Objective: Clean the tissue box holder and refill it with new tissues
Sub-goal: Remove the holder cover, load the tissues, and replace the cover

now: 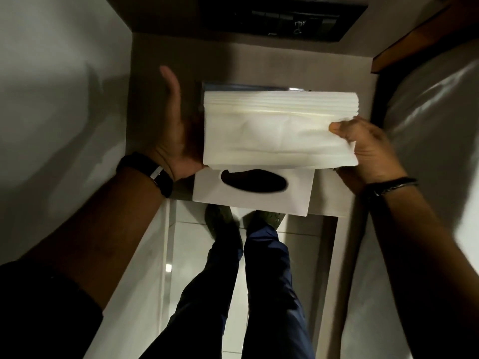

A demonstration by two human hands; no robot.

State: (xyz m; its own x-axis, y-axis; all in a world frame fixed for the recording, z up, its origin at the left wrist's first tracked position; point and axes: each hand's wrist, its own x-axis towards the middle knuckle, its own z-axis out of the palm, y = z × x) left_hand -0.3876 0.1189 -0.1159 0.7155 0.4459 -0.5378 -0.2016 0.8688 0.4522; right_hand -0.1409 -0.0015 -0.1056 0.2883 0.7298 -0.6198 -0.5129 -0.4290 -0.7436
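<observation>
Both forearms reached up from the near edge of the view, the left hand with its grip released and flat against the left end of the tissue stack, the right hand with its grip grasping the stack's right end, thumb on top. That stack was held above the white holder cover, which lay at the shelf front edge, and in front of a metal holder body at the back. To seat it well, I judged the stack should go in level, square to the holder, both ends supported so no sheets fanned. Tissues looked soft, white, layered and slightly creased; the cover was smooth and rigid with a dark oval slot.
</observation>
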